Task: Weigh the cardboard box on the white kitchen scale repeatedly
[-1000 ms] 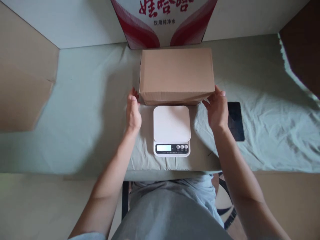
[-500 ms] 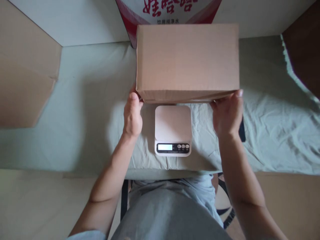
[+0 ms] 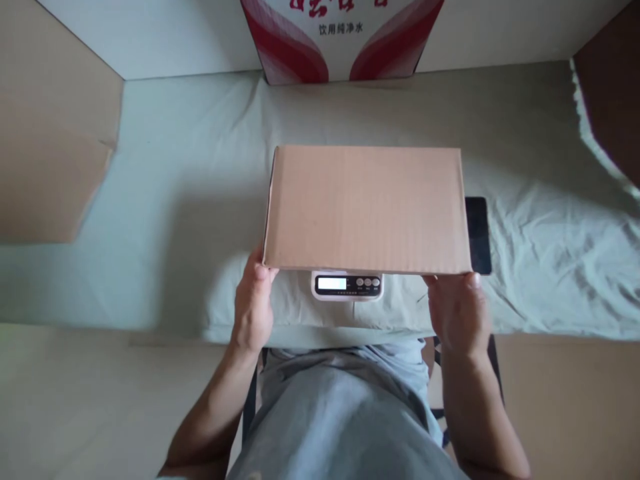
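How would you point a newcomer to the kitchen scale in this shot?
Start at the pale green cloth covering the table, then find the plain cardboard box held at its near corners by the left hand and right hand. The scale peeks out below the box's near edge: white, with a lit display and three round buttons.

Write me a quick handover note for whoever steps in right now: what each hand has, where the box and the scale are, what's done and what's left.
Left hand: grips the near left corner of the cardboard box.
Right hand: grips the near right corner of the box.
Box: closed, held level over the kitchen scale, covering its platform; only the display and button strip show. Whether the box already rests on the platform cannot be told.
Dark phone: flat on the green cloth, by the box's right edge.
Done: box brought over the scale.
Left: probably let go of the box and read the display, too small to read from here.
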Motion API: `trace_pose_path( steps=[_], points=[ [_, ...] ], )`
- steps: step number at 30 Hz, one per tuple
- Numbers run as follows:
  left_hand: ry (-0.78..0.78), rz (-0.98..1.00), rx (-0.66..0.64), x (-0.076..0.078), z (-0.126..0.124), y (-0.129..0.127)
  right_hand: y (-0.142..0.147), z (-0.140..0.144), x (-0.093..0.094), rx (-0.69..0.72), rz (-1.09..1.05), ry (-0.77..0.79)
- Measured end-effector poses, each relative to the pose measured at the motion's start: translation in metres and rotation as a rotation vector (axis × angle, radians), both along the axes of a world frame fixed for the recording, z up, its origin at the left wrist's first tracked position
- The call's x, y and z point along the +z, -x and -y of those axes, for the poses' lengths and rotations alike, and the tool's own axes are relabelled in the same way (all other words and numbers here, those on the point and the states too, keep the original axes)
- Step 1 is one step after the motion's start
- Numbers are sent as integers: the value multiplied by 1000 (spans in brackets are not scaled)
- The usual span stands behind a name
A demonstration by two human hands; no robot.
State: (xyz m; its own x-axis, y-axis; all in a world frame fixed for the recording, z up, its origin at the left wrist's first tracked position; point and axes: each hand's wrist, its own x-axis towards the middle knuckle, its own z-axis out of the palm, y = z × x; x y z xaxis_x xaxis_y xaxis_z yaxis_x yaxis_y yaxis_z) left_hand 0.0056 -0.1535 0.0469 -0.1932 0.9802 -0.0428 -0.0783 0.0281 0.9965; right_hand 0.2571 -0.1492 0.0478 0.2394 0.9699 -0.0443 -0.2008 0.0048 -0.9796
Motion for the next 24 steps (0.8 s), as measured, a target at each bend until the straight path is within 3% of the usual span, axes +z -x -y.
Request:
trace_pose_path(
  steps=[11, 17, 24],
  points=[
    [-7, 23, 5, -10, 5, 0, 0, 1, -3, 43, -3, -11],
    [13, -103, 60, -18, 8, 3, -1, 3, -5, 51, -35, -25],
    [35, -21, 58, -44, 4, 10, -12, 0, -20, -46, -11, 20]
  ],
)
